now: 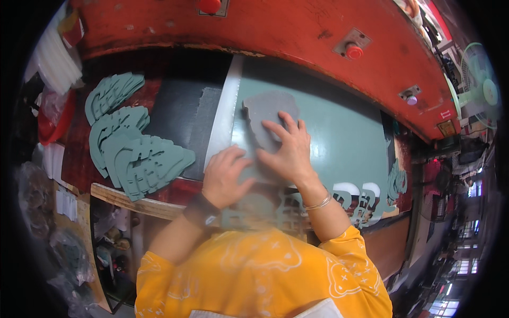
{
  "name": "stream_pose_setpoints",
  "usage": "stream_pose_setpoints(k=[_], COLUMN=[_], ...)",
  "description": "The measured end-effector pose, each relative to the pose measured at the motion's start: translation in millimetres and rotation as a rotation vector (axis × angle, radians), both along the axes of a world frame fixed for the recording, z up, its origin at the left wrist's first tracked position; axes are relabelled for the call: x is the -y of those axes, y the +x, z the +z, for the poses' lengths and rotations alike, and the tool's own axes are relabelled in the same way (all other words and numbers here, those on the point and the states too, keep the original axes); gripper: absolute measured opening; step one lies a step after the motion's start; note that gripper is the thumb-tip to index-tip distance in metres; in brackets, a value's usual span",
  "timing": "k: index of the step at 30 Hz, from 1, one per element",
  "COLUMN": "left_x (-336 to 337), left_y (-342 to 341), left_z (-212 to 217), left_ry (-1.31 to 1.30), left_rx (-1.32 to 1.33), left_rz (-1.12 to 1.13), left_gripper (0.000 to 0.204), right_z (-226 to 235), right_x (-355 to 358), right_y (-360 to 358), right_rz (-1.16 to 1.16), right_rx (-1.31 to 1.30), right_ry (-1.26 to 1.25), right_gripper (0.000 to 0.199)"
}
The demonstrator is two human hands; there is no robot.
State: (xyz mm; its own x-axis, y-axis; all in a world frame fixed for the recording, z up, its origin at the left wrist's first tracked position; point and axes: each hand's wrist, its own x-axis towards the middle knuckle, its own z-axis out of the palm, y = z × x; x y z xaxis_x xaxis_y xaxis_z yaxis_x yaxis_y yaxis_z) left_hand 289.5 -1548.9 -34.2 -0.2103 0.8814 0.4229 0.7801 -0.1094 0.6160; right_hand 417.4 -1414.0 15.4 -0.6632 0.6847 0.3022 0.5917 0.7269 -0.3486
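Pressing flat on the grey-green sheet (339, 138) — both hands' grip released — beneath a red press (275, 32).

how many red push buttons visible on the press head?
2: one red button at the top edge, left of centre; another red button on a grey plate at upper right. More may lie out of view.

I see a grey-green sheet (339, 132) with white-edged cut-out holes near its lower edge. On it lies a grey cutting die (268, 108). To the left sit stacks of teal cut pieces (132, 153) with rows of slot-shaped holes, on a dark red bed (79, 153). The machine head (275, 32) above is orange-red with red buttons (354, 51). My sleeves (254, 275) are yellow with a white paisley pattern, and my wristband (200, 210) is black.
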Motion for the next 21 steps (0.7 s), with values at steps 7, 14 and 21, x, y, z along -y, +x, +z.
stream_pose_setpoints(k=[7, 14, 21], left_x=[1.7, 2.1, 61.5], left_y=[0.5, -2.8, 56.5], left_z=[-2.2, 7.1, 10.6], left_ry=[0.003, -0.030, 0.072], left_rx=[0.061, 0.080, 0.399], left_rz=[0.037, 0.012, -0.039], left_gripper=[0.036, 0.035, 0.025], right_z=[-12.7, -8.6, 16.8], right_x=[5.8, -6.8, -120.6], right_y=[-27.6, -3.2, 160.8], right_rz=[-0.077, 0.010, -0.476], right_rx=[0.055, 0.096, -0.635], right_ry=[-0.019, -0.100, 0.424], right_gripper=[0.056, 0.061, 0.061])
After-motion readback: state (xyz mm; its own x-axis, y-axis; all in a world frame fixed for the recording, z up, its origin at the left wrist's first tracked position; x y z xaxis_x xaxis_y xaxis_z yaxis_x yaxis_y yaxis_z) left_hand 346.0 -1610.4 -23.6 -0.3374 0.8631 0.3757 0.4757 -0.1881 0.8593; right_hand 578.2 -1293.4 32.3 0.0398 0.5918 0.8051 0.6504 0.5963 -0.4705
